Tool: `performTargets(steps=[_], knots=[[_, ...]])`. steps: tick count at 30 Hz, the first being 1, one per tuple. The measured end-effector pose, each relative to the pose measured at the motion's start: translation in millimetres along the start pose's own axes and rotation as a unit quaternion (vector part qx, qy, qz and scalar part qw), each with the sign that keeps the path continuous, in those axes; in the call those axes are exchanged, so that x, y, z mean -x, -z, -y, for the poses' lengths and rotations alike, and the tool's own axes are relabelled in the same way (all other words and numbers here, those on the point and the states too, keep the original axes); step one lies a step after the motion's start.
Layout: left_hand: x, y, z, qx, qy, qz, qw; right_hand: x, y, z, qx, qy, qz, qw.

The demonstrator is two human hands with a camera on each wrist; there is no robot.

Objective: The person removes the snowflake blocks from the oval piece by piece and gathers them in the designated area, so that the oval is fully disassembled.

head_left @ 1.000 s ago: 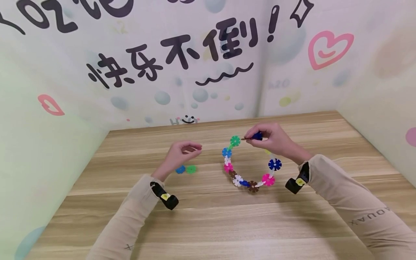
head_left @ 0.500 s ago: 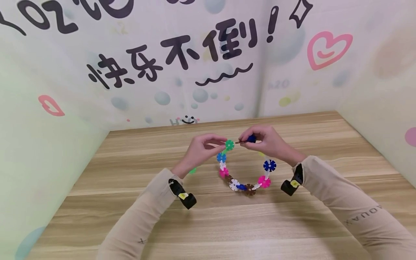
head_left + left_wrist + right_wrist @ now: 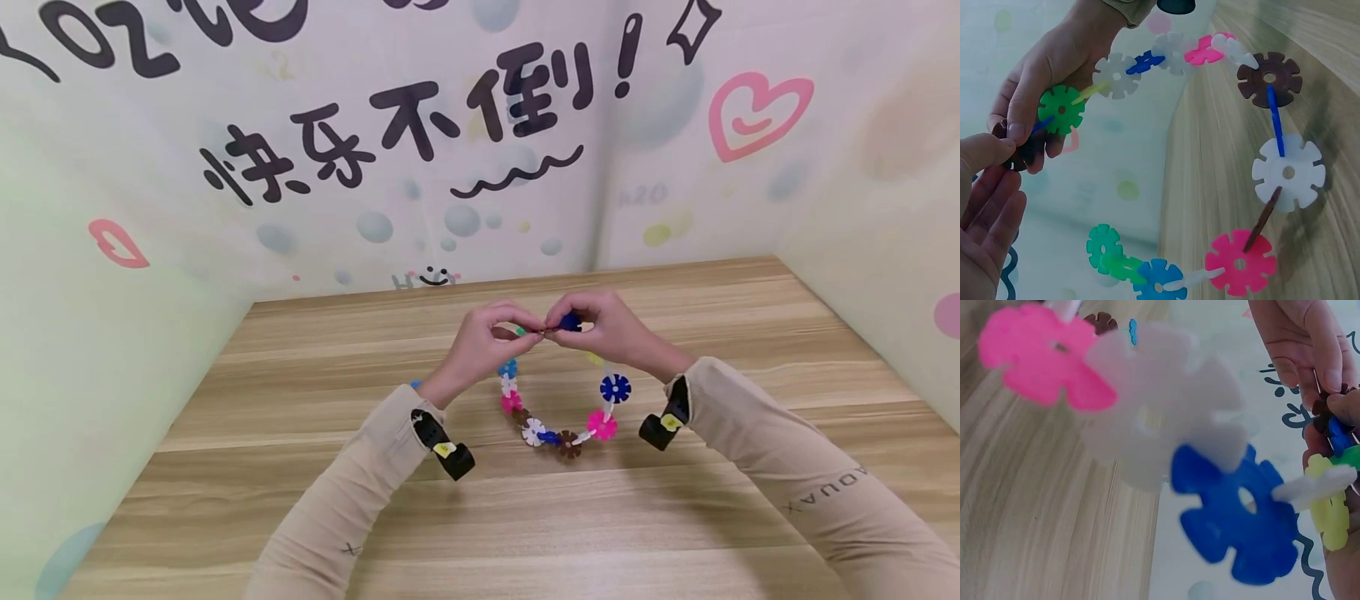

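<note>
A chain of slotted plastic snowflake discs [image 3: 602,425], in pink, white, brown, blue, green and yellow, hangs in a loop below both hands. My left hand [image 3: 483,342] and my right hand [image 3: 611,329] meet at the top, fingertips together. Between them they pinch a brown disc [image 3: 1019,157], partly covered by the thumbs. A dark blue disc [image 3: 570,322] shows beside my right fingers, and a green disc [image 3: 1062,110] sits close by on the chain. The chain's other end, a green disc [image 3: 1104,248], hangs loose, apart from the brown one.
A loose blue disc [image 3: 416,384] lies on the wooden table [image 3: 300,375], mostly hidden behind the left wrist. Printed cloth walls [image 3: 330,242] stand at the back and both sides. Black cameras [image 3: 453,460] are strapped to the wrists.
My left hand has moved right, touched the green end disc, then gone past it to the brown disc. My right hand has shifted slightly left with the chain.
</note>
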State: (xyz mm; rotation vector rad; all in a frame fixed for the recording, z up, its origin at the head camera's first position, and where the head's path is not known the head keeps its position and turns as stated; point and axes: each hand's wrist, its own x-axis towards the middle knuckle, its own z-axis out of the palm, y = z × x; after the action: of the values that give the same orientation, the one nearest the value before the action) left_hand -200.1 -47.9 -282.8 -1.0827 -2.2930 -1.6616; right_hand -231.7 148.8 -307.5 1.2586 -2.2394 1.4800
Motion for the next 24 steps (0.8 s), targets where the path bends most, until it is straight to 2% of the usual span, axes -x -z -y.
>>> performTargets(steps=[7,13,20,24], knots=[[0.6,-1.1,1.9,-0.01,-0.015,-0.024,0.9996,-1,0,3,0.001,-0.009,0.003,1.0],[0.6,-1.2,6.6,-0.014,-0.034,-0.07,0.9969,-1,2,5,0.003,-0.044,-0.004,0.999],[-1.7,1.9,32.3,-0.008,-0.051,-0.103,0.9934,2,6,8,-0.014,-0.086,-0.024,0.996],[-1.9,2.8,35.2,-0.007,-0.073,-0.111,0.9911,1,7,8,-0.037,-0.095,-0.016,0.995]])
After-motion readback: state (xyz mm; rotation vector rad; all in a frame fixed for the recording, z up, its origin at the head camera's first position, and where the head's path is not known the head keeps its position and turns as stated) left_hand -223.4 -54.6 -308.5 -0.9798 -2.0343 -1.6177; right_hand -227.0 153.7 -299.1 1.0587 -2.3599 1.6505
